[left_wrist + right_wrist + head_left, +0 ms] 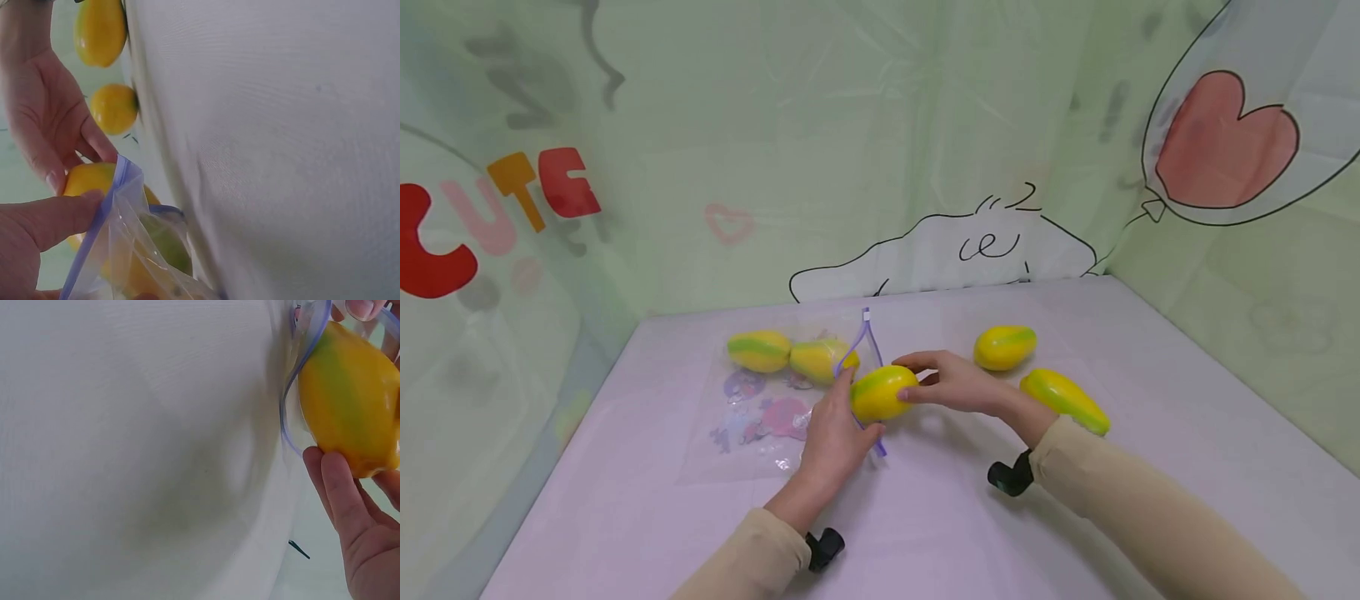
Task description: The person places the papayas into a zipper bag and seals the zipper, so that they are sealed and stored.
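In the head view, my right hand point(958, 383) grips a yellow papaya with a green stripe point(883, 393) by its right end, at the mouth of a clear zip bag. The right wrist view shows that papaya point(350, 394) partly inside the bag's purple rim point(304, 359). My left hand point(837, 437) holds the bag's open edge, its thumb point(65, 215) against the purple zip strip point(103, 215) in the left wrist view. Two more papayas, one at the left point(760, 351) and one beside it point(816, 360), lie inside the bag point(700, 458), which is printed with pink and purple figures.
Two loose papayas lie at the right: one farther back point(1004, 347), the other point(1067, 400) beside my right forearm. A pale lilac cloth covers the table point(940, 525). Printed curtain walls point(880, 150) stand at the back and both sides.
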{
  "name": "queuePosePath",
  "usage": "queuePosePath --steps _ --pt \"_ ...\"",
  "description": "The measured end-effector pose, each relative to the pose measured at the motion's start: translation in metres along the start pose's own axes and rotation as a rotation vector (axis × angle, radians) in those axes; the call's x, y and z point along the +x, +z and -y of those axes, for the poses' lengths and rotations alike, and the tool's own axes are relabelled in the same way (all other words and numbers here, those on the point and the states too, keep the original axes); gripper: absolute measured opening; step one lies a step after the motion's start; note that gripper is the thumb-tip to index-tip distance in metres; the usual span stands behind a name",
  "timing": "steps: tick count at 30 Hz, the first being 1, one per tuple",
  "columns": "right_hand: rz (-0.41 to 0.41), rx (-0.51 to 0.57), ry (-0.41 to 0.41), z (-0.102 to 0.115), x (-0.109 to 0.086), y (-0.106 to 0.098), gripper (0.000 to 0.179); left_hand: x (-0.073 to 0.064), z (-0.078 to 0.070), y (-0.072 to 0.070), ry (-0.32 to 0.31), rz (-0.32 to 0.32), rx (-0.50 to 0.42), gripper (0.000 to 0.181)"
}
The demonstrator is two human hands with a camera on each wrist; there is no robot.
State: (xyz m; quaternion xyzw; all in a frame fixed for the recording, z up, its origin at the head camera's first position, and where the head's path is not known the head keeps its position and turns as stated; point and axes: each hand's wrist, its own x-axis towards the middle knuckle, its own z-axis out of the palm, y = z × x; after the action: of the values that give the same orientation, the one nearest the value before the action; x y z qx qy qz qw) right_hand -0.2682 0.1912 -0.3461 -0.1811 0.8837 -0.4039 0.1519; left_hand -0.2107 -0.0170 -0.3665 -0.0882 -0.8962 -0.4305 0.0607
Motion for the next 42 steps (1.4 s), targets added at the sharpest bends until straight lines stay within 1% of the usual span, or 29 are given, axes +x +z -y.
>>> queuePosePath --steps 3,6,9,11,15,18,21,25,28,33,37,42 --pt "0.016 0.017 -0.02 -0.002 0.003 0.002 0.058 -0.001 -0.002 0.001 -0.014 -0.004 0.013 0.083" --pt "0.011 0.03 -0.039 -0.002 0.005 0.007 0.057 -0.001 -0.004 0.001 -0.003 -0.012 0.028 0.082" --pt "-0.013 0.025 -0.052 -0.001 0.009 0.012 0.055 -0.002 -0.004 0.001 0.015 -0.021 0.04 0.082" --pt "-0.028 0.025 -0.05 0.0 0.011 0.016 0.052 -0.002 -0.004 0.002 0.025 -0.025 0.05 0.082" --pt "-0.058 0.032 -0.006 0.0 0.013 0.022 0.046 -0.004 -0.005 0.003 0.04 -0.035 0.065 0.081" --pt "-0.079 0.03 0.001 0.0 0.014 0.024 0.046 -0.004 -0.007 0.004 0.025 -0.024 0.062 0.082" --pt "-0.089 0.036 -0.01 -0.001 0.013 0.025 0.048 -0.003 -0.008 0.004 0.015 -0.017 0.058 0.083" --pt "-0.065 0.051 -0.034 -0.001 0.014 0.026 0.05 -0.002 -0.008 0.003 0.042 -0.028 0.065 0.083" --pt "-0.03 0.051 -0.078 0.001 0.017 0.026 0.052 -0.001 -0.008 0.002 0.069 -0.041 0.07 0.083" --pt "0.045 0.016 -0.142 0.006 0.023 0.024 0.055 0.002 -0.01 -0.001 0.064 -0.051 0.068 0.083" --pt "0.078 -0.028 -0.14 0.009 0.028 0.023 0.054 0.002 -0.012 -0.004 0.052 -0.048 0.076 0.084" --pt "0.067 -0.045 -0.143 0.013 0.036 0.027 0.049 0.002 -0.014 -0.006 0.06 -0.066 0.085 0.083"
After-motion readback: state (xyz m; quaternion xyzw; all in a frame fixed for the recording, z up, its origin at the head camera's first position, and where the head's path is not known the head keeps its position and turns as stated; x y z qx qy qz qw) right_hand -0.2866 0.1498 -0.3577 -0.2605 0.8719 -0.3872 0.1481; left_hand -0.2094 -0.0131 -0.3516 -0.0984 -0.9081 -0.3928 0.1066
